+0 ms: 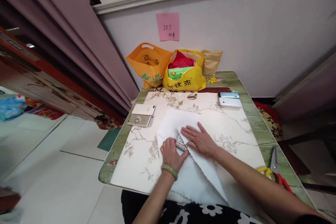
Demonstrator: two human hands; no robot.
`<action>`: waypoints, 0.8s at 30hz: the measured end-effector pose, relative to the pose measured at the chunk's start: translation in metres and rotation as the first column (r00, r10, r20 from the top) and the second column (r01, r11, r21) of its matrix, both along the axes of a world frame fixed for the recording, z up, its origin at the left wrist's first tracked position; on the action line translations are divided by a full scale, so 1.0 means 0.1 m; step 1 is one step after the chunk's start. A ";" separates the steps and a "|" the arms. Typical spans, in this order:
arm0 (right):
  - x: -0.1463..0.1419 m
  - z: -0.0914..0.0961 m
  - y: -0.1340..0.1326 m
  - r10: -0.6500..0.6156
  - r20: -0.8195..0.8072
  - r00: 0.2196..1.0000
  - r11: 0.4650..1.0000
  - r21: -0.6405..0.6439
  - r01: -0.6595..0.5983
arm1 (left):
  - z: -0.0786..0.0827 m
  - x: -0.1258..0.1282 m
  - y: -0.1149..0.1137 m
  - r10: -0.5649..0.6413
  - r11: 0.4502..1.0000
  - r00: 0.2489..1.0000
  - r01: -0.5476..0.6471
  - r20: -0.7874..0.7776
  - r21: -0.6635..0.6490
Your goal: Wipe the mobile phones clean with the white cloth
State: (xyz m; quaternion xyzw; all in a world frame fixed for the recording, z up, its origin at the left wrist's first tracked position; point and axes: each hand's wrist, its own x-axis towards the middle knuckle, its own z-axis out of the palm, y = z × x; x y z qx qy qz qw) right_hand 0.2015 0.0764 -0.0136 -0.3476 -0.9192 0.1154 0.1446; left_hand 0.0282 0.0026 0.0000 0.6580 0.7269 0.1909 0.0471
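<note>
A white cloth (191,175) with a wavy cut edge lies on the table in front of me, one side folded over. Under the fold, a small keypad phone (181,143) shows only part of its rows of keys; the rest is covered. My left hand (172,153), a green bangle at its wrist, curls its fingers and thumb around the near end of the phone. Flat on the folded layer, just right of the phone, my right hand (201,140) presses down with fingers stretched out.
Phones (140,120) lie at left; more phones (229,102) lie at back right. Scissors (274,164) with red and yellow handles rest near the right edge. Behind stand an orange bag (149,64), a yellow bag (185,82) with coloured cloth, and a brown pouch (212,62).
</note>
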 end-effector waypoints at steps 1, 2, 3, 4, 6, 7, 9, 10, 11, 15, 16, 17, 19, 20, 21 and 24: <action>0.00 -0.02 0.02 -0.106 0.018 0.994 0.994 0.022 0.105 | 0.00 0.00 0.00 0.007 1.000 1.000 -0.007 0.000 0.013; -0.01 -0.03 0.02 -0.223 0.022 0.975 0.974 0.049 0.221 | -0.01 0.00 0.00 0.009 1.000 1.000 -0.009 -0.001 0.025; -0.02 -0.05 0.00 -0.319 0.016 0.948 0.945 0.075 0.317 | -0.01 0.00 0.00 0.006 0.999 1.000 -0.006 0.000 0.035; -0.02 -0.06 -0.04 -0.370 0.006 0.929 0.925 0.099 0.368 | -0.01 -0.01 0.00 0.003 0.999 1.000 -0.003 0.002 0.043; -0.03 -0.07 -0.12 -0.293 -0.001 0.956 0.947 0.135 0.291 | -0.02 -0.02 0.00 -0.008 0.999 1.000 0.008 0.009 0.046; -0.03 -0.07 -0.15 -0.180 0.010 0.984 0.974 0.142 0.177 | -0.03 -0.03 0.00 -0.015 0.999 1.000 0.015 0.012 0.044; -0.01 -0.05 -0.15 0.011 0.034 0.999 0.991 0.131 -0.016 | -0.04 -0.03 0.00 -0.025 0.999 1.000 0.024 0.017 0.043; 0.00 -0.04 -0.12 0.013 0.034 0.999 0.992 0.122 -0.017 | -0.04 -0.03 0.00 -0.027 0.999 1.000 0.026 0.017 0.045; 0.00 -0.03 -0.08 -0.049 0.024 0.999 0.992 0.114 0.046 | -0.04 -0.03 0.00 -0.025 0.999 1.000 0.024 0.016 0.047; -0.05 0.00 0.02 -0.162 -0.024 0.987 0.981 0.105 0.164 | -0.04 -0.03 -0.01 -0.016 0.999 1.000 0.016 0.012 0.045; -0.06 0.00 0.02 -0.049 -0.021 0.999 0.993 0.104 0.051 | -0.04 -0.04 -0.02 -0.019 0.999 1.000 0.018 0.012 0.043; -0.08 0.00 0.01 0.054 -0.018 0.998 0.994 0.100 -0.052 | -0.05 -0.04 -0.02 -0.022 0.999 1.000 0.021 0.013 0.041; -0.09 -0.01 -0.01 0.046 -0.029 0.999 0.995 0.095 -0.044 | -0.06 -0.05 -0.02 -0.026 0.999 0.999 0.025 0.021 0.039; -0.09 -0.01 -0.01 -0.050 -0.043 0.998 0.994 0.095 0.054 | -0.06 -0.06 -0.03 -0.027 0.999 0.999 0.026 0.027 0.038; -0.09 -0.01 -0.02 -0.132 -0.057 0.990 0.986 0.097 0.137 | -0.06 -0.06 -0.02 -0.026 0.999 0.999 0.025 0.032 0.036; -0.07 -0.01 -0.03 0.017 -0.049 0.999 0.995 0.100 -0.012 | -0.07 -0.06 -0.02 -0.020 0.999 0.999 0.019 0.032 0.027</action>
